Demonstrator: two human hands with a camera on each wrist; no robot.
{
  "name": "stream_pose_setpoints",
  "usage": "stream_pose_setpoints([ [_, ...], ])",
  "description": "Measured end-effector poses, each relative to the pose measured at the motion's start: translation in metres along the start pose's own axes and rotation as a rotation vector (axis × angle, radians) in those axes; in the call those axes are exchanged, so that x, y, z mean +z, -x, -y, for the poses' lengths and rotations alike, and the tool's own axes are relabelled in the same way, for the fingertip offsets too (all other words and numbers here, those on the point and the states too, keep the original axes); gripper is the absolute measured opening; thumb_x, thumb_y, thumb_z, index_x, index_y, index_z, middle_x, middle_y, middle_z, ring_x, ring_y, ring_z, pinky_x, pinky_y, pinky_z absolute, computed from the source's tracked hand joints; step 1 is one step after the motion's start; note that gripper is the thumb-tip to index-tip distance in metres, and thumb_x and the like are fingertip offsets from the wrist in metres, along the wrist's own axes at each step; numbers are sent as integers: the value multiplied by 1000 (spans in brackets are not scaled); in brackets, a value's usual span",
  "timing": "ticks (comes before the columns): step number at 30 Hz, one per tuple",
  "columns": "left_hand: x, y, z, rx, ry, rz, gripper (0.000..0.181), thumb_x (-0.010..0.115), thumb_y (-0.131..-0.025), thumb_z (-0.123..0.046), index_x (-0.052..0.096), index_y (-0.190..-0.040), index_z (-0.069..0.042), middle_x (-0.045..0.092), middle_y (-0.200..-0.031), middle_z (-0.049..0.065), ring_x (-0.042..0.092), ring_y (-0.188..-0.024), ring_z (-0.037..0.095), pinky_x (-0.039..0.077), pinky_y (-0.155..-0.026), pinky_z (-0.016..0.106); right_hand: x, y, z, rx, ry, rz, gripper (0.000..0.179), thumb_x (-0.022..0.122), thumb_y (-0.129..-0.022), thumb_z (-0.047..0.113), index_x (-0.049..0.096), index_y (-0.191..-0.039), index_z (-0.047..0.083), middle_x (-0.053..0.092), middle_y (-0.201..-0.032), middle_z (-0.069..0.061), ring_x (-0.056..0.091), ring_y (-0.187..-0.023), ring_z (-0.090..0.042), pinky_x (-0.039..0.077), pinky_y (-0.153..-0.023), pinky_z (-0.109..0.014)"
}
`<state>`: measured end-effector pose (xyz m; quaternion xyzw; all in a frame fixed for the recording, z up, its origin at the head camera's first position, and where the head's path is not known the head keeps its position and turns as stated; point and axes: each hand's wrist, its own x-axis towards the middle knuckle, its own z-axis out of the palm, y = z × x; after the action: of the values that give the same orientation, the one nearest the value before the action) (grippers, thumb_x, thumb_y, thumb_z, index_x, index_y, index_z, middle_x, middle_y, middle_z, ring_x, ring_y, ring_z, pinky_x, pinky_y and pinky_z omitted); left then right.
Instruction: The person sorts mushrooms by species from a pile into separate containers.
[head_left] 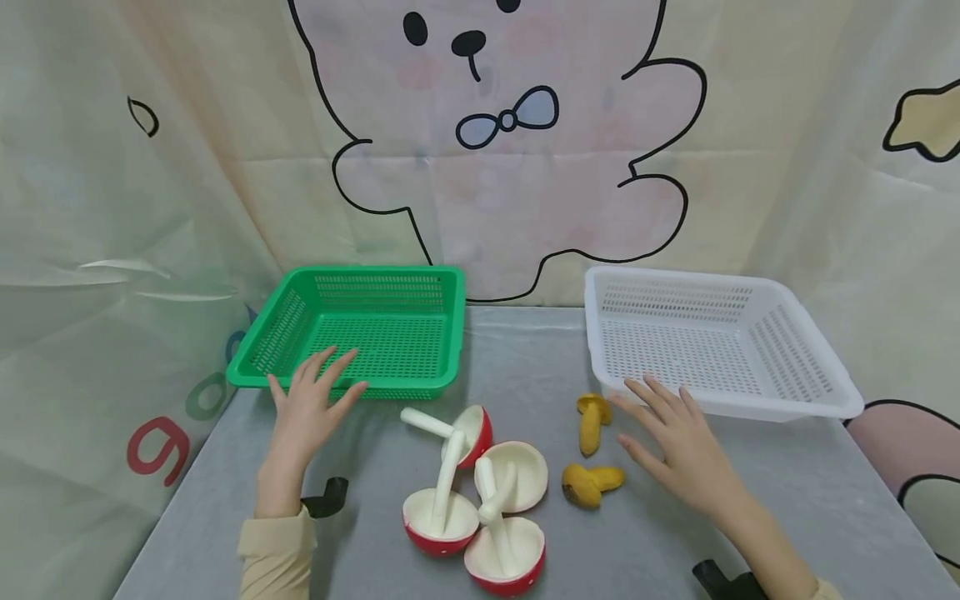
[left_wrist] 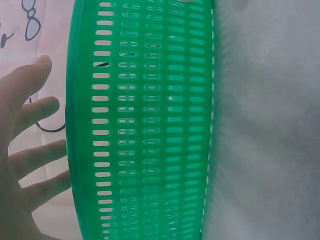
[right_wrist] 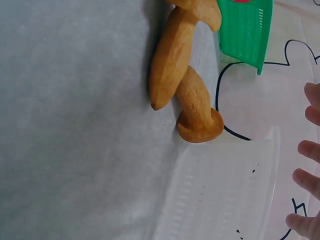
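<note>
My left hand (head_left: 303,421), fingers spread, hovers by the near side of a green plastic basket (head_left: 405,390) and holds nothing. In the left wrist view its fingers (left_wrist: 37,107) overlap the basket's rim. My right hand (head_left: 686,454) is spread in front of a white plastic basket (head_left: 795,407), just right of two toy mushrooms. One yellow-brown mushroom (head_left: 590,432) stands close to the white basket; the other yellow-brown mushroom (head_left: 585,486) lies nearer me. Between the hands sits a cluster of several red-capped toy mushrooms (head_left: 438,546), pale undersides and stems facing up.
A grey cloth (head_left: 532,358) covers the table. Behind it hangs a curtain (head_left: 525,208) printed with a cartoon bear, which also runs along the left side. Dark wrist camera mounts (head_left: 326,498) stick out by both wrists.
</note>
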<state>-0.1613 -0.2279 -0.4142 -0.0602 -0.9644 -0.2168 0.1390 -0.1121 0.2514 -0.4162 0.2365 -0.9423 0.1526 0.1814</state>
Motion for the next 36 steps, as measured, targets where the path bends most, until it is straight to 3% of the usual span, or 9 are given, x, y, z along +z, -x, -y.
stream_pose_setpoints([
  [9,4,4,5,-13,22,-24,53,64,-91,-37,49,-140,-24,40,-148,17,32,-136,43,0,-104,80,10,11,5,-27,-17,38,51,73,-83,25,57,-132,23,53,-141,-9,42,-133,-36,16,-117,-61],
  [15,4,9,5,-10,8,-104,49,69,-88,-30,55,-134,-18,45,-141,19,35,-131,44,6,-105,79,19,15,6,-41,-73,92,52,75,-82,24,58,-130,26,57,-136,-5,47,-129,-32,21,-115,-60],
  [20,6,10,5,0,17,-142,46,70,-87,-27,58,-130,-14,49,-133,18,38,-127,44,8,-105,78,22,19,6,-79,-98,73,53,79,-76,22,62,-126,23,60,-130,-4,51,-124,-27,12,-123,-38],
  [25,8,11,9,3,32,-162,40,71,-86,-24,61,-123,-10,51,-124,18,41,-122,44,10,-106,77,29,22,5,-134,-110,81,52,82,-71,21,65,-120,23,62,-127,-2,54,-118,-21,3,-120,-20],
  [29,9,11,11,14,46,-189,33,73,-85,-21,64,-114,-8,53,-117,17,44,-116,43,11,-106,77,34,23,6,-162,-103,92,53,83,-68,21,66,-119,24,63,-124,0,56,-113,-17,20,-113,-24],
  [32,9,11,11,19,58,-202,29,74,-84,-20,65,-110,-8,54,-112,15,45,-113,41,11,-107,76,38,24,7,-180,-94,102,54,83,-68,23,66,-119,24,64,-122,2,56,-110,-16,34,-99,-33],
  [36,9,10,11,14,57,-206,27,74,-84,-18,66,-107,-8,54,-109,13,46,-111,40,11,-107,76,42,24,8,-198,-94,114,52,83,-69,22,66,-118,25,65,-120,3,58,-109,-16,43,-91,-38],
])
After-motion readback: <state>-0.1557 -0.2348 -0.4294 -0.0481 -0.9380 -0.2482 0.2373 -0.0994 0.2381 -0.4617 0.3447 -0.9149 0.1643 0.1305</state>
